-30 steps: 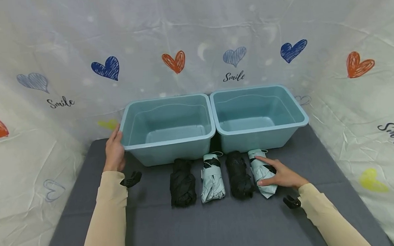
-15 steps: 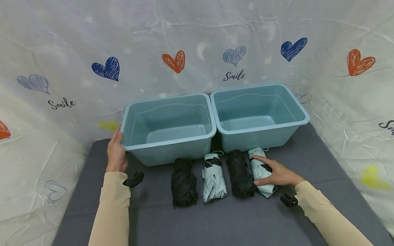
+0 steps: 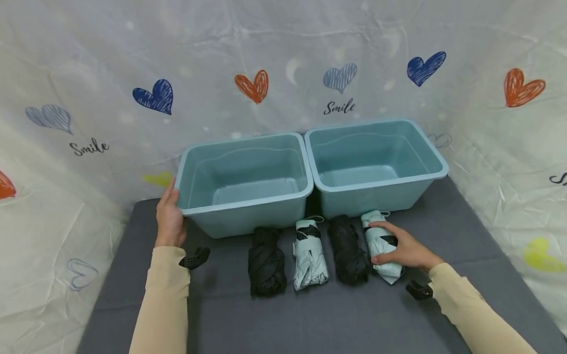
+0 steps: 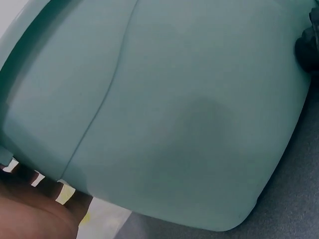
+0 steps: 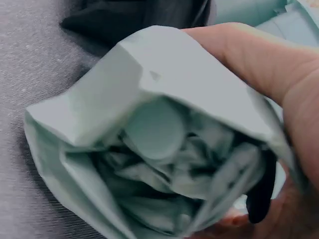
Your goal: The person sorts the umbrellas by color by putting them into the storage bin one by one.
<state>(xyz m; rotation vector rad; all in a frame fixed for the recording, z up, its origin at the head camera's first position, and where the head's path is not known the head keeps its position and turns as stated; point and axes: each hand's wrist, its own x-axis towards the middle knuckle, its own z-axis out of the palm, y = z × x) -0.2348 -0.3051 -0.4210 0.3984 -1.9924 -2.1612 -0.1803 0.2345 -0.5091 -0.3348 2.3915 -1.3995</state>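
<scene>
1. From my end I see two folded pale umbrellas and two black ones in a row on the dark grey table [image 3: 293, 327], just in front of two bins.
2. Right hand [image 3: 408, 248]: thumb and fingers curve round the rightmost umbrella [image 3: 378, 244], a pale blue-green one with a dark band. It lies on the table before the right bin [image 3: 375, 199]. My right wrist view looks into its gathered cloth end, a round pale piece inside.
3. Left hand [image 3: 170, 220]: fingers extended, laid against the outer end of the left bin [image 3: 247, 220], near its rim. I cannot make out the thumb.
4. Row, from the left: left black umbrella [image 3: 266, 263], second pale umbrella [image 3: 310, 259] with a cord loop at its far end, right black umbrella [image 3: 348, 253], then the held one, close beside it.
5. Both bins are light blue-green and stand side by side, rims close together.
6. Behind them I note a whitish cloth [image 3: 288, 36] printed with hearts and "Smile". Both sleeves [image 3: 163, 301] are cream.
</scene>
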